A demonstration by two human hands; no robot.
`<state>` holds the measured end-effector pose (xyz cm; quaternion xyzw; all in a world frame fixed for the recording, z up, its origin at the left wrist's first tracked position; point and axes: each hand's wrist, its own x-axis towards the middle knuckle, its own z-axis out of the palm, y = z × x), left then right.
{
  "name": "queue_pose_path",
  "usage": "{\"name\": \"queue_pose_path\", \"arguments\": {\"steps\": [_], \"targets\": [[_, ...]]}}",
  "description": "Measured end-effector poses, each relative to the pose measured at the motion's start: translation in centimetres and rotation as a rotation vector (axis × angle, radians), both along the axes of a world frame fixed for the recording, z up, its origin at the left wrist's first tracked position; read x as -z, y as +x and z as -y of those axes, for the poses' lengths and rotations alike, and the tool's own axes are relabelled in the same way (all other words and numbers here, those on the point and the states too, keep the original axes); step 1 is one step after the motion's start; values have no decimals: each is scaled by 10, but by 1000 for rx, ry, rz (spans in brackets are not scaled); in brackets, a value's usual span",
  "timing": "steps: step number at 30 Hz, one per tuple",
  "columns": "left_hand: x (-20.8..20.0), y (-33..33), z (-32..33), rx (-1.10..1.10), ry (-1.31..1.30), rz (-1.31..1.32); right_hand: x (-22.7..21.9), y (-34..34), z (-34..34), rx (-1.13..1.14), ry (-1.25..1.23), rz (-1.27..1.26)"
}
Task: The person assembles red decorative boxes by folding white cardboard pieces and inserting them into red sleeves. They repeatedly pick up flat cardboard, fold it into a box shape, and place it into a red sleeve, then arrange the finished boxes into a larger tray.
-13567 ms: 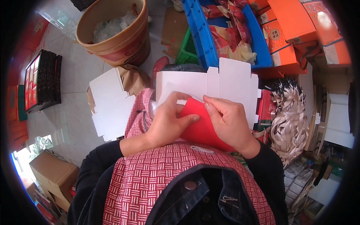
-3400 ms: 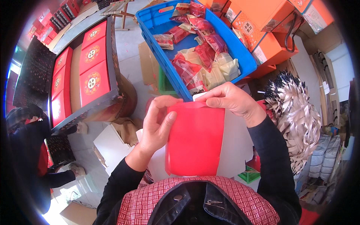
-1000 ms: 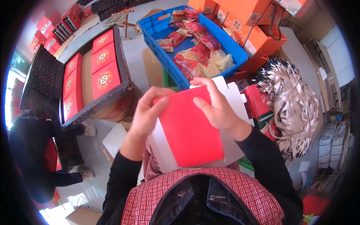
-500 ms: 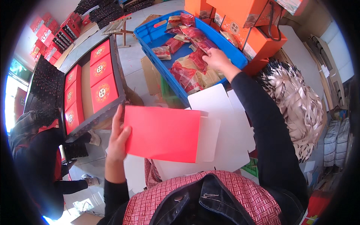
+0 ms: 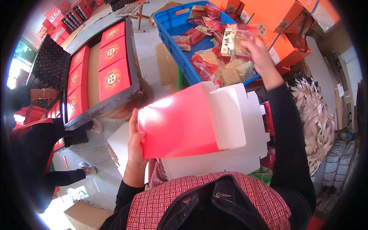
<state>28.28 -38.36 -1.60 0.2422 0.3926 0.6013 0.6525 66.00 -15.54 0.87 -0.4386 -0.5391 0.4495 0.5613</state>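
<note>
My left hand (image 5: 137, 145) grips the left end of a red carton (image 5: 174, 128), thumb on top. The carton's right end stands open, and a white flap (image 5: 226, 117) sticks out there. Pinched in my right hand (image 5: 260, 55) is a food packet (image 5: 234, 41) with a cream label and a reddish clear part, held above the right side of a blue crate (image 5: 170, 46). Several red and yellowish packets (image 5: 207, 69) lie in the crate. White cardboard blanks (image 5: 251, 153) lie under the carton.
A dark patterned case (image 5: 132, 73) holding red boxes (image 5: 115, 78) stands at left, near another person (image 5: 38, 149). Orange gift bags (image 5: 281, 23) stand beyond the crate. A bundle of beige ribbons (image 5: 316, 122) lies at right, and a cardboard box (image 5: 86, 214) sits at lower left.
My right hand has lifted a packet out of the crate and drawn it to the right. The carton has tilted, so its right end shows more. The view has shifted.
</note>
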Motion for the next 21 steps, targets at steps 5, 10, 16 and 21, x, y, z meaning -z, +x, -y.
{"name": "queue_pose_path", "arguments": {"steps": [5,10,16,21], "targets": [[-1,11,-1,-103,108,-8,-127,-40,169,-160,-19,197],[-13,21,13,-186,182,-37,-137,-59,207,-182,-111,586],[-16,15,28,-210,275,3,-160,-81,225,-179,165,807],[-14,1,35,-113,176,200,-195,-74,238,-96,660,853]]}}
